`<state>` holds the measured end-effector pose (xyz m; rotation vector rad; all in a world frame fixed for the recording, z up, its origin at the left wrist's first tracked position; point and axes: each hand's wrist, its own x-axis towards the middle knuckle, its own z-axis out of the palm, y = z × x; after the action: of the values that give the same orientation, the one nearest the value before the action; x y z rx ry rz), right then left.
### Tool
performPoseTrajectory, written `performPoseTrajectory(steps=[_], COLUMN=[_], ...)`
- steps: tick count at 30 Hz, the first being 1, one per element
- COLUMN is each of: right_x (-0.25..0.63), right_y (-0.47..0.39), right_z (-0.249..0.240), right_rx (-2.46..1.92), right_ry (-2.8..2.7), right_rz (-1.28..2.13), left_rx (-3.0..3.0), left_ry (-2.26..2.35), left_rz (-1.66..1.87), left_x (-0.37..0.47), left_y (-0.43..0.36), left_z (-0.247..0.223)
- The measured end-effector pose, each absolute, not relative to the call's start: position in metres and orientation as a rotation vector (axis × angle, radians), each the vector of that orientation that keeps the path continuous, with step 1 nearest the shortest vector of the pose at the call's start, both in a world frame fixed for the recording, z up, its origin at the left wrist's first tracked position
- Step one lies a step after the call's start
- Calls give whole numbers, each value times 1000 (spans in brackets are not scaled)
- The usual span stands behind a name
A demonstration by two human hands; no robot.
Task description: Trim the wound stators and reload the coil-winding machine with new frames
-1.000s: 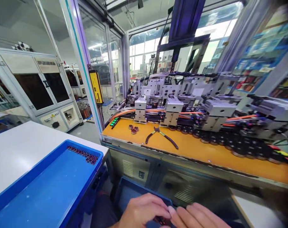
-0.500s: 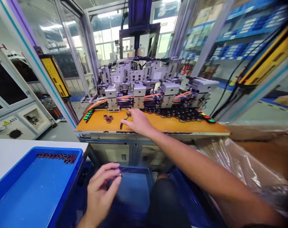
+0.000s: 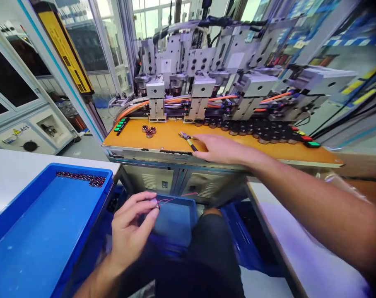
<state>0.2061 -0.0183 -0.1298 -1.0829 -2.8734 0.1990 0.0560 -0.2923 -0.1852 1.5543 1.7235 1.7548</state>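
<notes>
My left hand (image 3: 130,227) is closed in a pinch, low in front of me. Between thumb and fingertips sits a small round metal part (image 3: 157,203), mostly covered, with thin red wires (image 3: 175,198) trailing right. At the orange bench top (image 3: 126,138), my right hand (image 3: 220,148) has its thumb and fingers around the handles of small pliers (image 3: 189,142). Their jaws point left and away from me. Left of the pliers is a little cluster of round red-and-black parts (image 3: 149,131).
A metal fixture machine (image 3: 203,87) stands behind the bench top. Several black round parts (image 3: 253,129) line its right side, near coloured buttons (image 3: 306,138). A blue tray (image 3: 60,165) with rows of small parts lies at left; another blue bin (image 3: 178,219) sits below.
My right hand has closed on the pliers and turned them, so the handles now point toward the hand. The view has shifted closer to the bench. My left hand keeps its pinch.
</notes>
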Motion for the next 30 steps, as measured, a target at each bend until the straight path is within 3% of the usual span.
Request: performPoseTrajectory(steps=[8,11,14,18,30], right_x=[250,271,290,299,298], right_y=[-52,-97,-152,-203,-203], right_z=[-173,-208,-240,-249,-226], right_rx=[-756,-627,-595,-423,-240], right_ry=[-2684,-2450,-2308,-1993,-1889], right_rz=[45,447,1126,1794,1981], left_rx=[1629,1666,1689,1714,1733], left_ry=[1695,1718,1731,1713,1695], left_rz=[1714,1699,1674,1627,1571], left_x=[64,64,63,66,72], left_y=[-287,-288,-287,-283,-282], left_z=[-185,-184,-184,-184,-188])
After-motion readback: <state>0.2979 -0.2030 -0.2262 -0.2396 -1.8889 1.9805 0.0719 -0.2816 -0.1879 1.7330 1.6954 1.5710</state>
